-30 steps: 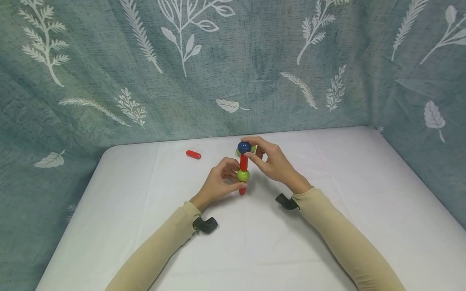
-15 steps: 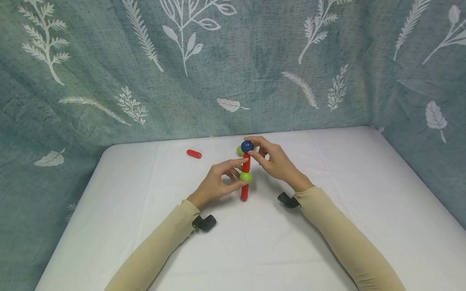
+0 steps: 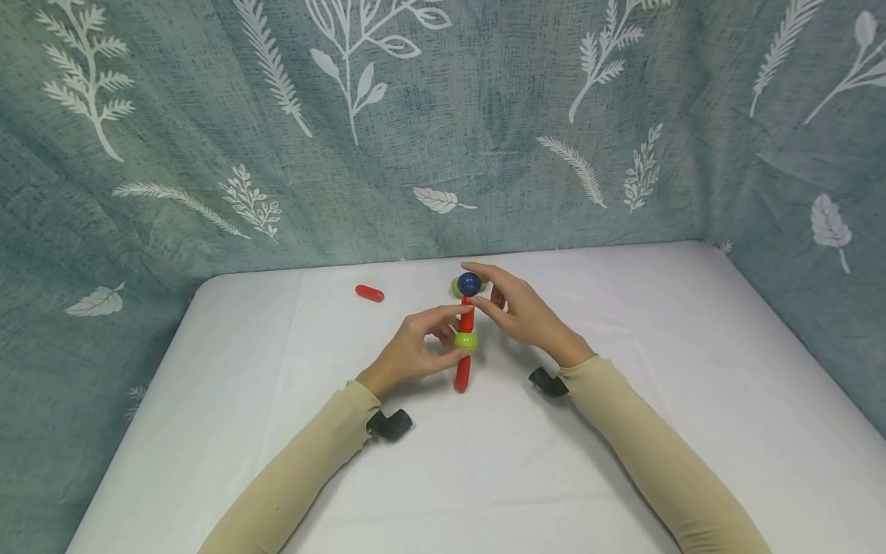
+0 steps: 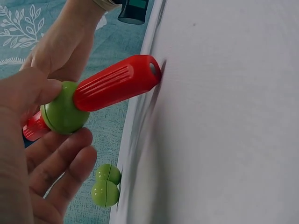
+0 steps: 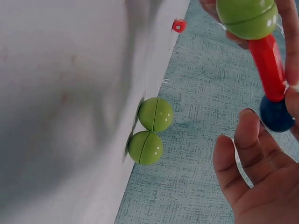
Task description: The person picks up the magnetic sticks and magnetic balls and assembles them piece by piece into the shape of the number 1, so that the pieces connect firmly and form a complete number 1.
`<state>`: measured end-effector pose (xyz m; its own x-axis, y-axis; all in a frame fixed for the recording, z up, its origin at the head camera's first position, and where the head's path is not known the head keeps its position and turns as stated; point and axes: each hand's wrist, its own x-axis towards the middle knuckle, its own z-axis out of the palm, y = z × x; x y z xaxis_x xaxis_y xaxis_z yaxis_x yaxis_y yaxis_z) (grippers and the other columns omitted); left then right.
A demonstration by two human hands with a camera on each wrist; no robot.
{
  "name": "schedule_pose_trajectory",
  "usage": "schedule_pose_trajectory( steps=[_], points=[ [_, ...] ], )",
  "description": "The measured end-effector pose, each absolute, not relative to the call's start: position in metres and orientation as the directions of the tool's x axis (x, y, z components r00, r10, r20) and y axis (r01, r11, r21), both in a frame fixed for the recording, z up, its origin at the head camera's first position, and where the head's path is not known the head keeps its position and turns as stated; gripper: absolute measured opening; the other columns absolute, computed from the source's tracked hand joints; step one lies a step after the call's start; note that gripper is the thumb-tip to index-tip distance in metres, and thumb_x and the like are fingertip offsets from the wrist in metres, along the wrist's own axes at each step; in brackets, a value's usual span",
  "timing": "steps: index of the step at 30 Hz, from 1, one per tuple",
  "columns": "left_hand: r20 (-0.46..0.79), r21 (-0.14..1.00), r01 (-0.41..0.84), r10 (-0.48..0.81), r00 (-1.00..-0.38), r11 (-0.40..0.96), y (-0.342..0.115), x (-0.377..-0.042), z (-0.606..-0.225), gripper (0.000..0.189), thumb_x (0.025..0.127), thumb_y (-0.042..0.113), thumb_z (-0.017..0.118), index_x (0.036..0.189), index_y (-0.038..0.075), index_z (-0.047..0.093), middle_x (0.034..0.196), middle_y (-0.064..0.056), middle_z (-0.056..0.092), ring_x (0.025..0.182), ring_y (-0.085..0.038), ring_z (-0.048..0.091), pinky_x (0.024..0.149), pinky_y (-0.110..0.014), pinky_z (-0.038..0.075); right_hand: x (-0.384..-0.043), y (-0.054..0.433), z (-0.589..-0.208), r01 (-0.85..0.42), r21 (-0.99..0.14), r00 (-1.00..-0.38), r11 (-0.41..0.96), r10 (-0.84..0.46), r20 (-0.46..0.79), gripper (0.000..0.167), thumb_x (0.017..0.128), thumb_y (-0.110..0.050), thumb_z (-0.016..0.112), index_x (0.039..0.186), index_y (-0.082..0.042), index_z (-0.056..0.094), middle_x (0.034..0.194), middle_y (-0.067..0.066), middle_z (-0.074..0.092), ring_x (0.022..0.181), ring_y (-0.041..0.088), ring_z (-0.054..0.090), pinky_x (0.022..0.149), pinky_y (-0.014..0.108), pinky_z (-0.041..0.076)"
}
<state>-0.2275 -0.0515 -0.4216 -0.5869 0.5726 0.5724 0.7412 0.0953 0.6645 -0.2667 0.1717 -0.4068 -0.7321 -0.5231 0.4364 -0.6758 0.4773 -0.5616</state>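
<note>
A chain of toy pieces hangs between the two hands: a blue ball (image 3: 469, 284), a ribbed red rod (image 5: 268, 67), a green ball (image 4: 65, 109) and a second red rod (image 4: 119, 83) with a metal-looking tip. My left hand (image 3: 410, 350) pinches the green ball between thumb and fingers, its index finger lying across the upper rod. My right hand (image 3: 522, 312) holds the blue ball, thumb below and index finger above. The lower rod's free end points toward me. Whether that end touches the cloth, I cannot tell.
Behind the right hand, two loose green balls (image 5: 156, 115) sit side by side near the far edge of the white table (image 3: 623, 431). A loose red rod (image 3: 370, 293) lies to their left. Leaf-patterned teal fabric (image 3: 388, 208) rises behind the table.
The chain's lower end has swung toward me, so more of the lower rod shows. My left index finger has come round onto the upper rod. The right hand has barely shifted.
</note>
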Motion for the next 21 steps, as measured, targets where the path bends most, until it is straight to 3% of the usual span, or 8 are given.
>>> schedule_pose_trajectory(
  steps=[5, 14, 21],
  points=[
    [0.571, 0.671, 0.737, 0.576, -0.585, 0.083, -0.052, -0.229, -0.423, 0.061, 0.074, -0.008, 0.079, 0.128, -0.012, 0.052, 0.096, -0.023, 0.067, 0.075, -0.031, 0.068, 0.069, -0.048, 0.058, -0.267, 0.173, -0.409, -0.683, -0.554, -0.725, 0.476, -0.53, 0.44, 0.051, 0.095, -0.014, 0.064, 0.144, -0.014, 0.048, 0.129, 0.004, 0.06, 0.064, 0.01, 0.046, 0.057, 0.024, 0.041],
    [0.527, 0.705, 0.698, 0.565, -0.635, 0.125, -0.052, -0.233, -0.433, 0.053, 0.078, -0.005, 0.077, 0.126, -0.008, 0.056, 0.102, -0.021, 0.068, 0.075, -0.025, 0.068, 0.07, -0.042, 0.058, -0.268, 0.177, -0.412, -0.68, -0.54, -0.726, 0.496, -0.561, 0.398, 0.057, 0.092, -0.012, 0.069, 0.144, -0.014, 0.047, 0.131, 0.004, 0.059, 0.066, 0.012, 0.049, 0.062, 0.026, 0.045],
    [0.495, 0.75, 0.655, 0.572, -0.653, 0.099, -0.053, -0.228, -0.427, 0.051, 0.077, -0.008, 0.076, 0.125, -0.009, 0.056, 0.104, -0.024, 0.066, 0.071, -0.03, 0.067, 0.068, -0.05, 0.057, -0.271, 0.177, -0.416, -0.679, -0.546, -0.722, 0.491, -0.58, 0.377, 0.059, 0.093, -0.012, 0.067, 0.147, -0.016, 0.044, 0.137, 0.004, 0.055, 0.064, 0.012, 0.05, 0.061, 0.024, 0.045]
  ],
)
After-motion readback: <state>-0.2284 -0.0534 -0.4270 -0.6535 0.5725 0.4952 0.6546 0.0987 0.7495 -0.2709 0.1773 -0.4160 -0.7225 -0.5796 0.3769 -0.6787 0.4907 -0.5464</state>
